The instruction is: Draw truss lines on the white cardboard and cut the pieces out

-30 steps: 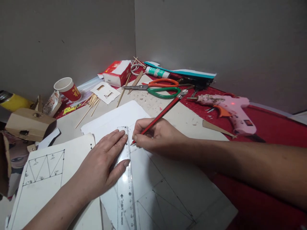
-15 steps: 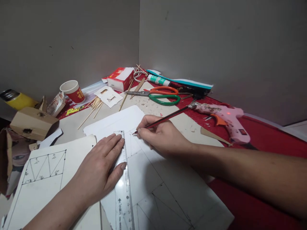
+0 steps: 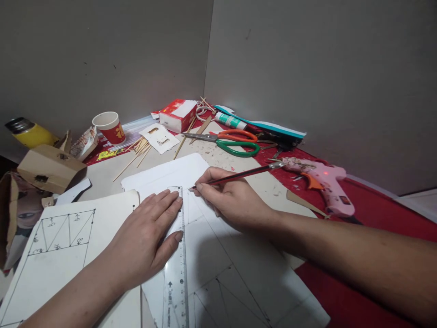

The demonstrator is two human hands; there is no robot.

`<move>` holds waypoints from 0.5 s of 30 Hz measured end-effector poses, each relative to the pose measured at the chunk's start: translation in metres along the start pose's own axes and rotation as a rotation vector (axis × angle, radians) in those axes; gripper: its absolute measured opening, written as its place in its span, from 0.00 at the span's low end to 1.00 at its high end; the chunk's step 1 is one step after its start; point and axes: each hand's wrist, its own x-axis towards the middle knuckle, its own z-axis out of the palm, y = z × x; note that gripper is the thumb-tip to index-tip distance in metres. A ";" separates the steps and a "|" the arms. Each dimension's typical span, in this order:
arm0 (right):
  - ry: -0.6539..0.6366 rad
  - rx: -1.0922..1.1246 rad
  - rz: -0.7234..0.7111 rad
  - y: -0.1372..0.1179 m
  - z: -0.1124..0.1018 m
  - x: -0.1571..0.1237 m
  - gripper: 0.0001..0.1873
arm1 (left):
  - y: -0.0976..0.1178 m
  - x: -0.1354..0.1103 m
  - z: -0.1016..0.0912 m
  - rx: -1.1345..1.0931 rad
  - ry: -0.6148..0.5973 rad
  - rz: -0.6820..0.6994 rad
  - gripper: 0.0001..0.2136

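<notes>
My left hand (image 3: pixel 145 237) lies flat on a clear plastic ruler (image 3: pixel 175 282), its fingers stretched out and pressing near the ruler's far end. My right hand (image 3: pixel 232 196) pinches a dark red pencil (image 3: pixel 239 175), with the tip just right of the ruler's far end, close to the paper. Whether the tip touches cannot be made out. Under both hands is a white sheet (image 3: pixel 205 255) bearing thin pencil lines and triangles. To the left lies a notebook page (image 3: pixel 112 218) with a drawn strip of triangles and handwritten marks.
Scissors (image 3: pixel 235 142) with orange and green handles lie beyond the hands. A pink glue gun (image 3: pixel 327 182) rests at right on red cloth. Farther back are a paper cup (image 3: pixel 108 127), a red-white box (image 3: pixel 177 115), thin sticks (image 3: pixel 139 148) and a glue tube (image 3: pixel 231 121). Cardboard (image 3: pixel 51 168) stands left.
The view has shifted slightly. The ruler's far end sits a little farther right and closer to the pencil tip. Both hands keep their holds.
</notes>
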 end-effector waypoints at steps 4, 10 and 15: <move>0.016 0.067 0.050 0.000 0.000 0.000 0.03 | -0.001 0.000 0.001 0.009 -0.013 0.005 0.27; 0.039 0.126 0.040 0.002 0.000 0.001 0.04 | -0.001 -0.001 -0.005 0.078 0.026 0.021 0.25; 0.059 0.206 -0.009 0.003 0.000 0.001 0.02 | 0.000 -0.003 -0.017 0.129 -0.016 0.011 0.22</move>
